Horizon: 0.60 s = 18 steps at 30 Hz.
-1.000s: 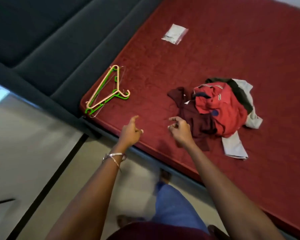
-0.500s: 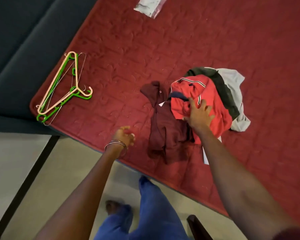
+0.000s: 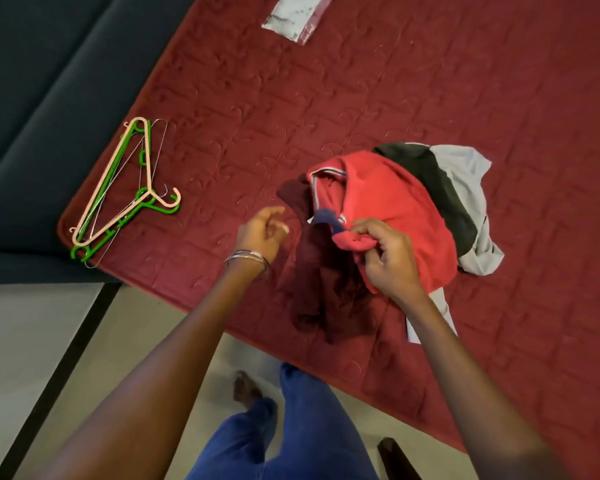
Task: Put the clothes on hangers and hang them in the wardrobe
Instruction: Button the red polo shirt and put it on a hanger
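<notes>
Now right hand (image 3: 388,261) apparently gripping red shirt (image 3: 395,199).

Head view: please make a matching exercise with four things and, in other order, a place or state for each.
Things:
1. red shirt
2. hangers
3. left hand
4. plastic packet

Places or states:
A. far edge of the bed, top of the picture
B. stacked near the bed's corner
C. pinched by the right hand
D. holding nothing, above the bed

Pairs: 1-C, 2-B, 3-D, 4-A

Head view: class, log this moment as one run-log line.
right hand: pinches red shirt | left hand: free | hangers: untouched on mattress
</notes>
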Each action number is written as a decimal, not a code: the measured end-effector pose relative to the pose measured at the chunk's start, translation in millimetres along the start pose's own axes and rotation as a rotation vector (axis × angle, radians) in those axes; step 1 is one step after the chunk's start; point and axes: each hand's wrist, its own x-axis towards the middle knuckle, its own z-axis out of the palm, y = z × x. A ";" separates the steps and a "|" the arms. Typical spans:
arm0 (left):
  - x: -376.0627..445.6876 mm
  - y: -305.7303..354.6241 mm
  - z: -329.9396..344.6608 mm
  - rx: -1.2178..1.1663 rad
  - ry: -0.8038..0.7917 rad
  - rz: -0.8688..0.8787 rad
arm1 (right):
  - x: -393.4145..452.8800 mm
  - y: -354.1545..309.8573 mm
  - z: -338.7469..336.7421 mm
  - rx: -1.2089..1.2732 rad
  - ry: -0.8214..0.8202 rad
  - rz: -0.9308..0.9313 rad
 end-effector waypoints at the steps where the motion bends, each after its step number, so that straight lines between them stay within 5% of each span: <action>1: 6.6 10.4 -1.1 0.013 0.000 0.081 | 0.0 -11.4 -3.5 0.071 -0.051 0.000; 6: 30.4 33.8 -15.4 0.338 -0.133 0.301 | 3.9 -66.5 -17.1 0.393 -0.282 -0.023; 10: 21.4 21.7 -29.5 0.517 -0.474 0.324 | 5.9 -100.1 -21.9 0.596 -0.325 -0.037; 14: -23.2 18.8 -37.4 0.116 -0.676 0.129 | 10.6 -136.4 -24.0 0.879 -0.197 0.030; 18: -44.0 15.5 -50.4 -0.359 -0.470 -0.177 | 17.2 -170.6 -23.9 0.933 -0.108 -0.004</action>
